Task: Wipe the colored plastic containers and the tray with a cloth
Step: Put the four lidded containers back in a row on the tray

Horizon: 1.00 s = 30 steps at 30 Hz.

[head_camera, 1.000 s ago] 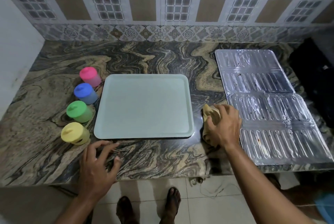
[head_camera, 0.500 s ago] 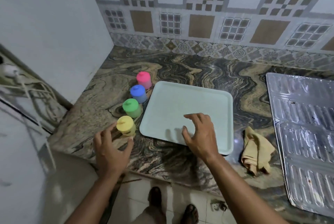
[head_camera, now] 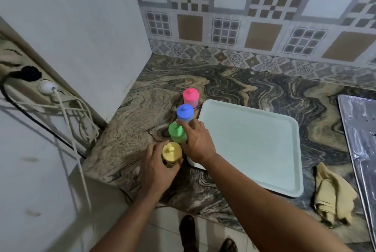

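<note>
I had my left hand (head_camera: 156,167) wrapped around the yellow container (head_camera: 172,153) at the near end of the row, its grip clamped on the sides. My right hand (head_camera: 196,142) reached across the green container (head_camera: 177,134), fingers curled over it and a fingertip touching the blue container (head_camera: 185,112); I could not tell whether that grip had closed on anything. The pink container (head_camera: 190,97) stood untouched at the far end, and all four sat on the counter (head_camera: 254,86) just beside the tray (head_camera: 250,146). The cloth (head_camera: 329,192) lay crumpled past the tray's right edge, well apart from both hands. I judged wiping had not begun. The next move called for fetching that cloth while keeping one container held.
</note>
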{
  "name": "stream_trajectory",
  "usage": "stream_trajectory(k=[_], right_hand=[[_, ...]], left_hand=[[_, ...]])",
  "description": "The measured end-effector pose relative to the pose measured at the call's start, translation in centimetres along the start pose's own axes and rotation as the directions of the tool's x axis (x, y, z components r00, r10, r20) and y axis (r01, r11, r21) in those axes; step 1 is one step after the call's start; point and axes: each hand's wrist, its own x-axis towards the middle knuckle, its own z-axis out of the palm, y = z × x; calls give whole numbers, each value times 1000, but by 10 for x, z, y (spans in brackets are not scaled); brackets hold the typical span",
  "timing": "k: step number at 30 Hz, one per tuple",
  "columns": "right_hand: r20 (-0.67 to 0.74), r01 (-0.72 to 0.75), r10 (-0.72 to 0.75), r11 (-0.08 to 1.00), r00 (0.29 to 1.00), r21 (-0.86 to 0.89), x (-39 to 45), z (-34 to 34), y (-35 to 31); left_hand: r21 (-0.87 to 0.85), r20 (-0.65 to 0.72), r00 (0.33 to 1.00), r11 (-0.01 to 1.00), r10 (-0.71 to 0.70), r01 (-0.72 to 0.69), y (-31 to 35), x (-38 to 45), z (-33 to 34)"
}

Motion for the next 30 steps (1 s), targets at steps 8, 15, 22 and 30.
stream_trajectory(k=[8, 15, 22, 30], right_hand=[[-36, -26, 29, 996, 999, 91, -2, 11, 1], [-234, -108, 161, 968, 959, 225, -30, -30, 27], [-380, -366, 414, 910, 827, 193, -67, -101, 124], [-374, -577, 581, 805, 723, 136, -86, -142, 214]], left_hand=[[-99, 12, 1000, 995, 14, -13, -7, 6, -6], [-164, -51, 995, 982, 86, -93, 29, 30, -8], [-250, 213, 943, 947, 257, -202, 116, 73, 54], [-172, 425, 834, 936, 352, -308, 207, 115, 139]])
